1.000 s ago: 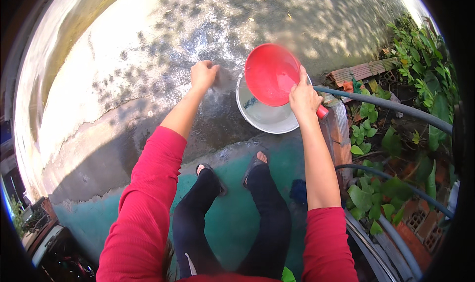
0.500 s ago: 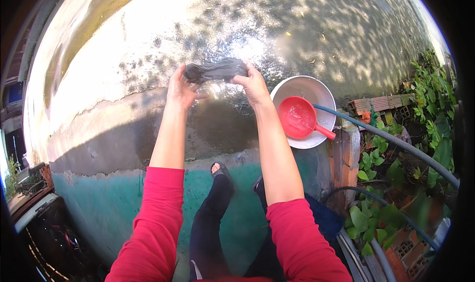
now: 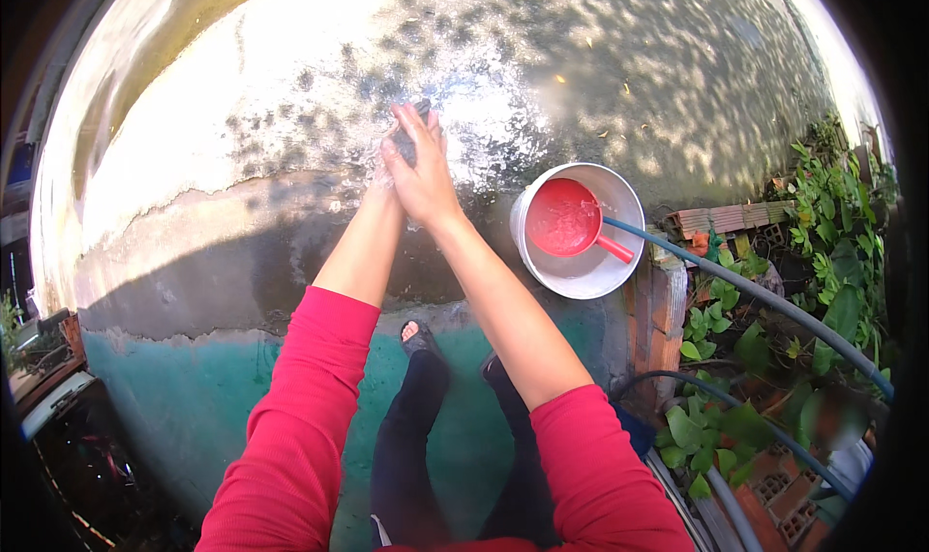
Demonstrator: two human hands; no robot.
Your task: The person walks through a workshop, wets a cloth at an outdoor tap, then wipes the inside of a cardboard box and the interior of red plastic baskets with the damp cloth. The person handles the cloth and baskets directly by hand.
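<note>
Out in front of me, a dark grey wet cloth [image 3: 404, 147] is squeezed between my two palms, bunched up small. My right hand [image 3: 426, 179] lies on the near side with its fingers stretched upward over the cloth. Behind it, my left hand [image 3: 384, 173] presses from the other side; most of its fingers are hidden. A bit of the cloth sticks out above the fingertips. To the right of my hands, a red dipper [image 3: 563, 218] with water in it rests in a whitish bucket [image 3: 590, 283].
A blue-grey hose [image 3: 735, 273] runs from the bucket to the right, past bricks [image 3: 666, 300] and green plants [image 3: 689, 436]. Wet, sunlit concrete [image 3: 319, 97] spreads ahead. My feet stand at the green-painted strip [image 3: 223, 387]. A dark-water tank [image 3: 97, 455] is at lower left.
My hands have come together, from holding the cloth stretched between them to pressing it bunched between the palms. The dipper and bucket appear slightly shifted in view.
</note>
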